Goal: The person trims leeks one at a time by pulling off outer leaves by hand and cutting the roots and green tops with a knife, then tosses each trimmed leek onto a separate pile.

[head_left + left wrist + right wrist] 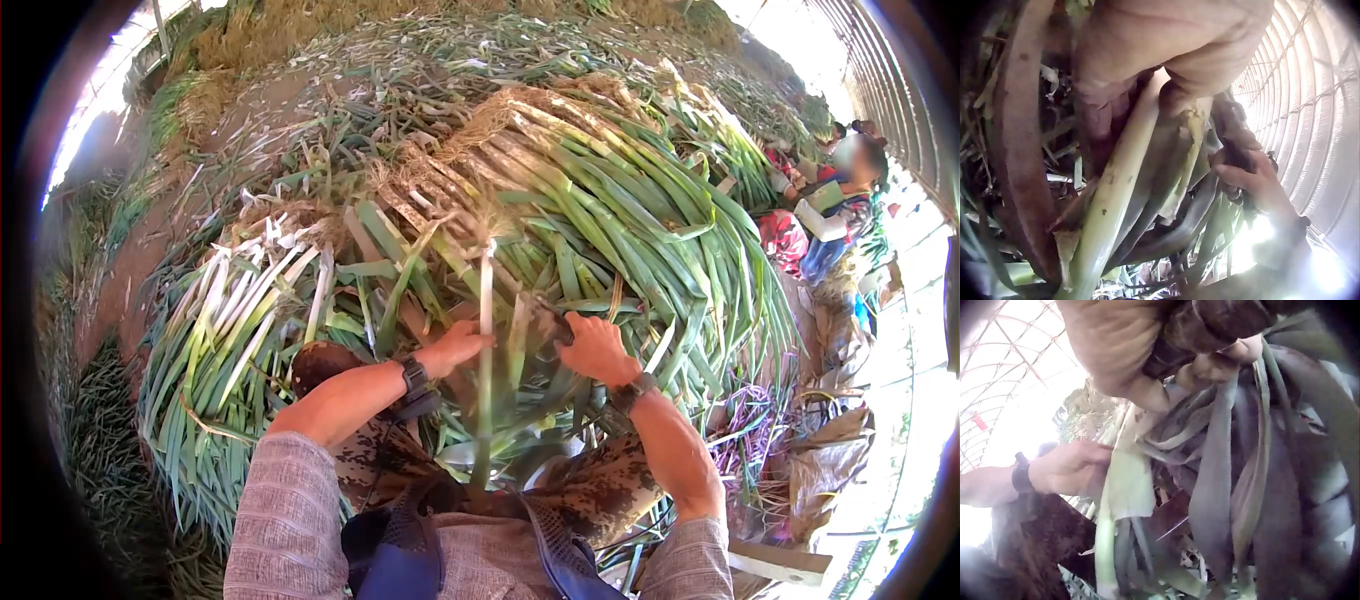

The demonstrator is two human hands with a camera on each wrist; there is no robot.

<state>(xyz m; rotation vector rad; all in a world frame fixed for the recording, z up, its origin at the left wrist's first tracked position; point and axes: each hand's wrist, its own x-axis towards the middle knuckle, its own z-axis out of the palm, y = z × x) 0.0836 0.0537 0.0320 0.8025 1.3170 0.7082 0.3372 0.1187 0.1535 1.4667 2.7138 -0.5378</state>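
Note:
My left hand [456,346] grips a leek [486,298] by its pale stalk, roots up and green end down between my knees. In the left wrist view the bare stalk [1124,172] runs down from under the curled fingers. Just to the right, my right hand [600,350] holds a dark, thick, handle-like piece [1213,325], its far end hidden. Under that hand, in the right wrist view, hang loose leek leaves [1213,494]. A broad pale leaf strip [1132,481] hangs between the two hands, beside the stalk.
A large heap of untrimmed leeks [640,215] with soil on the roots lies ahead and right. Cleaned white-stemmed leeks [235,300] lie at the left. Purple strings [745,430] lie at the right. Another person [835,210] sits at the far right. Leaf scraps cover the ground.

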